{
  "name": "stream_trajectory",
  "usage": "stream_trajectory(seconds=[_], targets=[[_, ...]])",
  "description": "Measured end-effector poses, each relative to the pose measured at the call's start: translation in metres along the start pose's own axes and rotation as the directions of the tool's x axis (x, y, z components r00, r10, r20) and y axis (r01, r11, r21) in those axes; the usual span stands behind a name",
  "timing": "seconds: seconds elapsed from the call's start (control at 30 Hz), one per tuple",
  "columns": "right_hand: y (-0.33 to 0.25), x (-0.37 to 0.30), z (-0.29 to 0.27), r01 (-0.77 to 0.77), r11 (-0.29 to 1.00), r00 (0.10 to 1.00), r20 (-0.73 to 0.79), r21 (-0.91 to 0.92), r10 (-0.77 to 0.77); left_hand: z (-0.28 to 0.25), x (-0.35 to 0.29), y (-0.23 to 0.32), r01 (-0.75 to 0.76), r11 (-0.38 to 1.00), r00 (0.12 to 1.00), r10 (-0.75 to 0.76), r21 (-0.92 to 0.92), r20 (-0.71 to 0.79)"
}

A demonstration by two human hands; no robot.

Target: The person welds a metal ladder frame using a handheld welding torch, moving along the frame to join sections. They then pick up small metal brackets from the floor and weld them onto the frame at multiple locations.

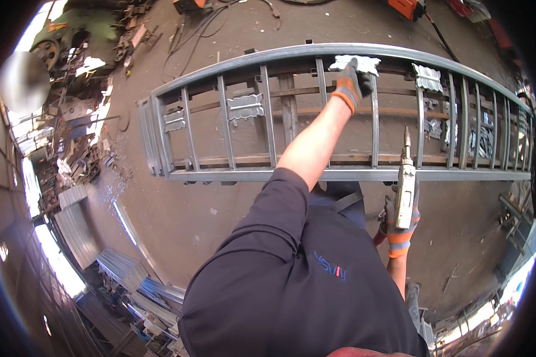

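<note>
My left hand (pixel 352 86), in a grey and orange glove, reaches over a long metal frame (pixel 280 175) with crosswise bars. Its fingers are closed on a wavy-edged silvery ornamental plate (pixel 339 63) at the frame's far rail. Similar plates sit between or against the bars: one at the right (pixel 427 77), one left of the middle (pixel 246 106) and one near the left end (pixel 174 121). By the near rail my right hand (pixel 402 229), gloved alike, grips a pale welding gun (pixel 405 193), its narrow nozzle pointing away from me over the frame.
Dark cables (pixel 205 27) lie on the floor beyond the frame, and an orange machine (pixel 404 9) stands at the far right. Metal scrap (pixel 80 134) is heaped at the left. Corrugated sheets (pixel 122 268) lie at the lower left. More metal pieces (pixel 482 143) show under the frame's right part.
</note>
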State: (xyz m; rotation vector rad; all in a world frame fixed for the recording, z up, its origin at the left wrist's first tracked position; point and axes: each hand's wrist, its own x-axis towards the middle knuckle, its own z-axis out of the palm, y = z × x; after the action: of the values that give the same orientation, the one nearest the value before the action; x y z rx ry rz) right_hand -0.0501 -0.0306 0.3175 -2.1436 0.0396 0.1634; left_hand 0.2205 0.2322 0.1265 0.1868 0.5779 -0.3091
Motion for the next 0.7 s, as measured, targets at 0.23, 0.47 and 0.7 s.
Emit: stream_trajectory(seconds=[0.23, 0.47, 0.7], targets=[[0.016, 0.018, -0.003, 0.251, 0.95, 0.962, 0.159, -0.184, -0.223, -0.042, -0.098, -0.081, -0.095, 0.963, 0.977, 0.138, 0.253, -0.16], [-0.04, 0.073, 0.051, 0.034, 0.979, 0.975, 0.22, -0.202, 0.011, -0.096, -0.092, -0.103, -0.131, 0.977, 0.952, 0.172, 0.169, -0.252], [-0.057, 0.096, 0.101, -0.035, 0.98, 0.984, 0.166, -0.193, 0.068, -0.106, -0.062, -0.088, -0.204, 0.979, 0.971, 0.2, -0.021, -0.13]])
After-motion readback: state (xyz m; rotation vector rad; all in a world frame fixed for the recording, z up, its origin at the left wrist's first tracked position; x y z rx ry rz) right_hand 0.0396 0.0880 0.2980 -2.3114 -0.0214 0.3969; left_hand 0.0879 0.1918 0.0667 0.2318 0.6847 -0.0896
